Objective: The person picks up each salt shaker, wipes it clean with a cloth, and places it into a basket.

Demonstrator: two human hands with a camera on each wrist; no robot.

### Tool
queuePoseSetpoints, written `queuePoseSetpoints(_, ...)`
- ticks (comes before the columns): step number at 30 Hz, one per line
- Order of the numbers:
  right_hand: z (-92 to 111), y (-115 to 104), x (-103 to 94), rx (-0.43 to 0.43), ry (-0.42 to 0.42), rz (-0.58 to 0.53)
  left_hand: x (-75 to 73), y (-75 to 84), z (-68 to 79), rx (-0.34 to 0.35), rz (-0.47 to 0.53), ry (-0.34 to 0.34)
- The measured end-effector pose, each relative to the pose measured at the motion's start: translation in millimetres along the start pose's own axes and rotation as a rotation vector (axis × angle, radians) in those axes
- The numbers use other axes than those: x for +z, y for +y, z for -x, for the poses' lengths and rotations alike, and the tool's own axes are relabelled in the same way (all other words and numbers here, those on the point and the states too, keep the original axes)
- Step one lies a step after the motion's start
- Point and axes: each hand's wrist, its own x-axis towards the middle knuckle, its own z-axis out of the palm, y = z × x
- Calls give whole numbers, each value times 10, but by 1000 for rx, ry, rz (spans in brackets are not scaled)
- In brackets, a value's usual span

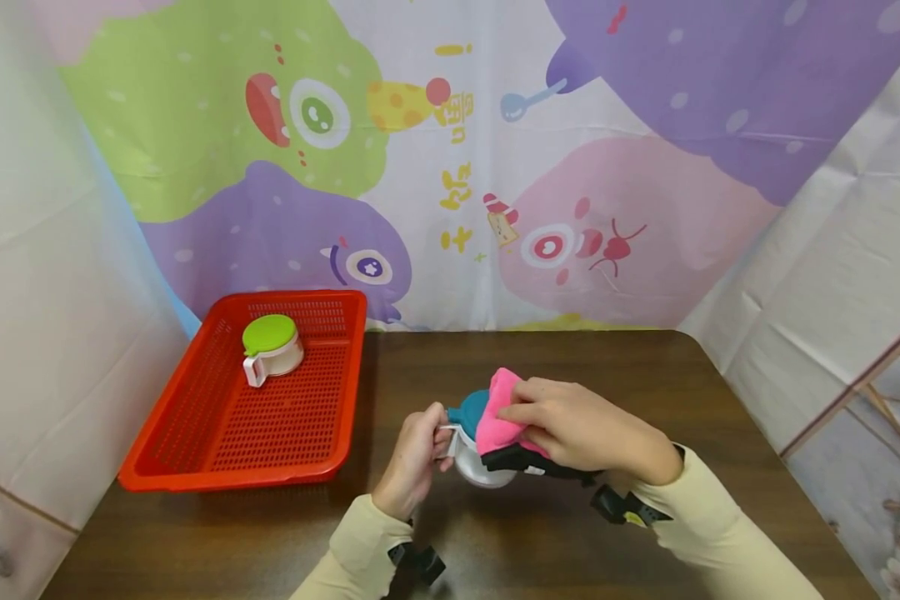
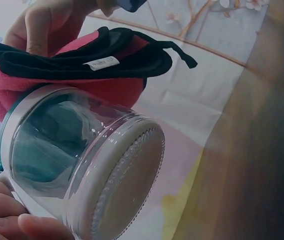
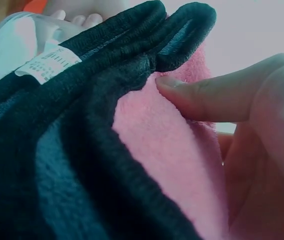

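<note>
A clear jar (image 2: 56,145) with a blue-green lid (image 1: 474,412) and a white handle (image 1: 453,442) is tilted over the table. My left hand (image 1: 412,458) grips its handle, with fingers curled round it. In my right hand (image 1: 570,425) is a folded pink cloth (image 1: 498,417) with dark edging and a small white tag, pressed against the lid and the jar's side. In the right wrist view, the thumb (image 3: 207,97) lies on the pink cloth. Through the left wrist view, the jar's ridged base (image 2: 131,185) shows.
A red plastic basket (image 1: 345,400) stands on the left of the brown table (image 1: 607,358). Inside it sits a similar jar (image 1: 272,346) with a green lid and white handle. A curtain with cartoon figures (image 1: 457,167) hangs behind the table.
</note>
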Motion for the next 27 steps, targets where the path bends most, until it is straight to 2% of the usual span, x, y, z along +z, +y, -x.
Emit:
queuePoseSetpoints(13,-100,-35,43,-17,-6,-5,8,-36,5,-20,-3,-37)
queuePoseSetpoints(20,-154,-24,90,47,-27,-36,8,-60,-1,-9,-28,-65)
queuePoseSetpoints(27,-188,12,96,114,-50,-56,35,-71,-21,-8,-75,-52)
